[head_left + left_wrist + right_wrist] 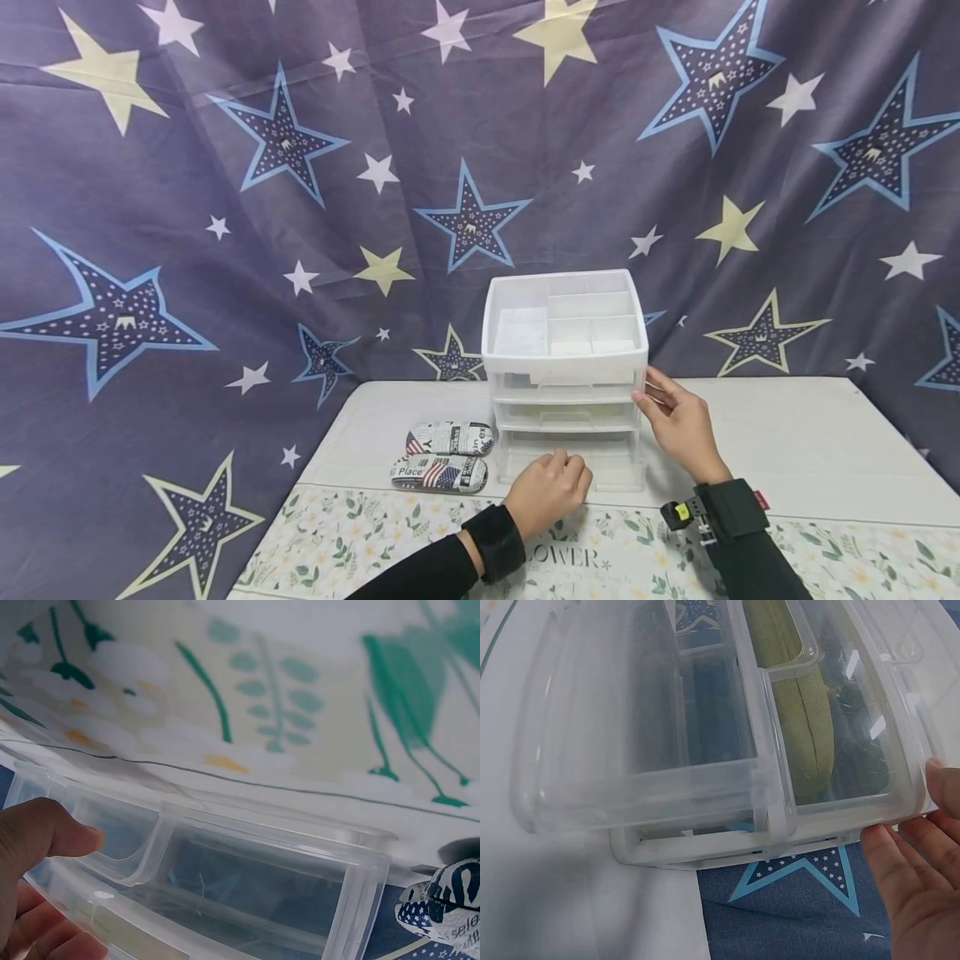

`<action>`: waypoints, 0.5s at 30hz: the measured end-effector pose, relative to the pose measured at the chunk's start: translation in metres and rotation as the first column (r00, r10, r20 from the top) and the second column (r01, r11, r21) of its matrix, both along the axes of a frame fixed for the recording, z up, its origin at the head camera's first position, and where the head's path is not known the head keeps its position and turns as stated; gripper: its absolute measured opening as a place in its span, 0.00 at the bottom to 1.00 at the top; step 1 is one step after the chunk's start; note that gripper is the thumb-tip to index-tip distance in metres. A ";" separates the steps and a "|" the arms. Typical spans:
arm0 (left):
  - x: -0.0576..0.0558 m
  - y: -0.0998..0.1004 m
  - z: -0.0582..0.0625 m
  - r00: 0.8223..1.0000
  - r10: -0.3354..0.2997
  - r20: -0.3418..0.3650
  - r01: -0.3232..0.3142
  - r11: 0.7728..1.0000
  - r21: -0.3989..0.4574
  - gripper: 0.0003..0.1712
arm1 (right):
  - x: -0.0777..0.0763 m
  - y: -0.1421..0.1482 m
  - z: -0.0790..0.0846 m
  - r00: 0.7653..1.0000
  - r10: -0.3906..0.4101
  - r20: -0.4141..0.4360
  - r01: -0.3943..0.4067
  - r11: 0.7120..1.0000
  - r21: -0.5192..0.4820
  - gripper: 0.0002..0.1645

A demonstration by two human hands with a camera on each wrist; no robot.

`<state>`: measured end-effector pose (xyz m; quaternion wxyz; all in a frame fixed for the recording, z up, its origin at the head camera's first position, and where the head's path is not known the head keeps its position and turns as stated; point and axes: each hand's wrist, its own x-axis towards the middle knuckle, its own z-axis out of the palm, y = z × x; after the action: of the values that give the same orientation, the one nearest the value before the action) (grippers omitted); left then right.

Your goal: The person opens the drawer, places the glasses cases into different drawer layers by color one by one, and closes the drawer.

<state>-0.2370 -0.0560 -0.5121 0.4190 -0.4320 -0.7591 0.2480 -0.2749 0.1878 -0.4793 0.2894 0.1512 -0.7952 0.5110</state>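
A white and clear plastic drawer organizer (566, 358) stands on the table with its bottom drawer (618, 477) pulled out toward me. My left hand (551, 492) is at the front of that drawer, fingers bent. In the left wrist view, the thumb (71, 838) lies by the handle cutout of the clear drawer (255, 862), and the other fingers curl on the opposite side of its front edge. My right hand (678, 425) holds the organizer's right front corner, its thumb on the front and its fingers along the side, as the right wrist view also shows.
Two cases (450, 438) printed with newsprint and flags lie left of the organizer. An olive-green item (806, 727) shows inside a closed drawer, with something dark green beside it. A floral cloth (352, 533) covers the table's front, and a starry curtain (420, 125) hangs behind.
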 end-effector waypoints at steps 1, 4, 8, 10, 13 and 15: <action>0.000 0.000 0.000 1.000 -0.003 -0.005 0.003 1.000 0.002 0.25 | 0.000 0.000 0.000 1.000 0.001 0.000 -0.001 1.000 -0.001 0.31; 0.002 0.000 -0.001 1.000 -0.012 -0.009 0.012 1.000 0.011 0.31 | -0.002 0.001 -0.001 1.000 0.000 0.007 0.000 1.000 0.002 0.31; 0.006 0.000 -0.001 0.999 -0.035 -0.013 0.035 0.999 0.032 0.31 | -0.003 0.002 -0.002 1.000 -0.002 0.008 0.002 1.000 0.009 0.31; 0.008 0.000 -0.001 0.999 -0.043 -0.011 0.043 0.998 0.039 0.29 | -0.003 0.002 -0.003 1.000 -0.002 0.003 0.002 1.000 0.014 0.31; 0.011 0.000 -0.001 0.999 -0.051 -0.003 0.051 0.998 0.032 0.27 | -0.003 0.003 -0.003 1.000 -0.006 -0.003 0.006 1.000 0.021 0.31; 0.012 0.000 -0.001 0.999 -0.052 0.006 0.052 0.998 0.021 0.26 | -0.003 0.003 -0.004 1.000 -0.010 -0.002 0.010 1.000 0.024 0.31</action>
<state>-0.2250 -0.0561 -0.5132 0.4274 -0.4481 -0.7515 0.2276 -0.2781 0.1907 -0.4831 0.2910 0.1512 -0.8018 0.4996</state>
